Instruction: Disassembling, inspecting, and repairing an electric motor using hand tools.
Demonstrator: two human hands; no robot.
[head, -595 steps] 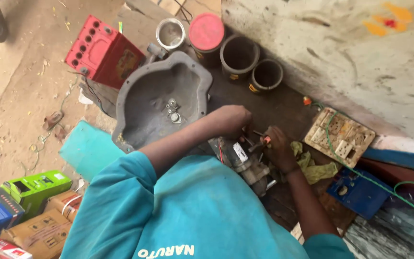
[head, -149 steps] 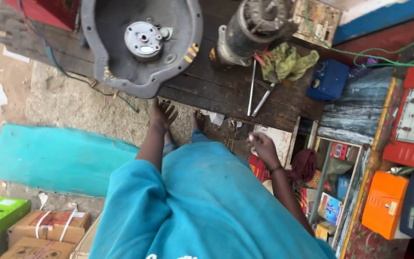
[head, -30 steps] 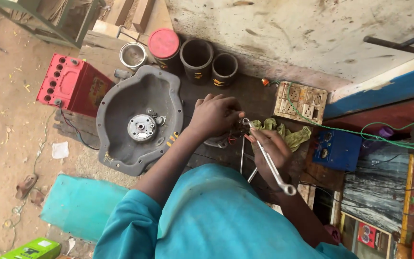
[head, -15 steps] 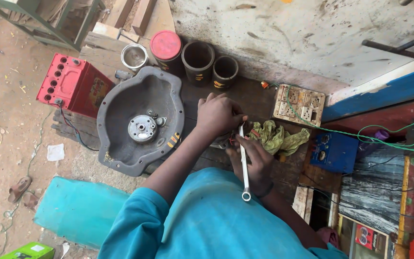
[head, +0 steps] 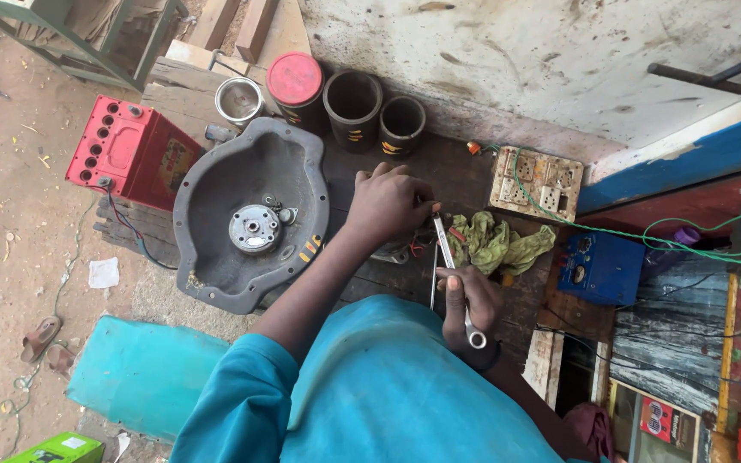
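1. Your right hand (head: 467, 302) is closed around the lower shaft of a slim metal spanner (head: 454, 283). The ring end sticks out below your fist, and the upper end goes up to the part under your other hand. Keep the grip firm but near the ring end, so you have more leverage.
2. Your left hand (head: 388, 204) lies with curled fingers on top of a small metal part (head: 394, 253) on the dark wooden bench (head: 465, 176). Most of this part is hidden, so I cannot tell if the fingers really grip it. Press it down so it does not turn with the tool.
3. I judge that the spanner head must sit fully on the fastener before you pull; a half seat can slip toward your left fingers.
4. Just beside the tool lies a green rag (head: 495, 244), and a grey housing (head: 250, 214) lies on the left. Keep your elbow away from both of them.
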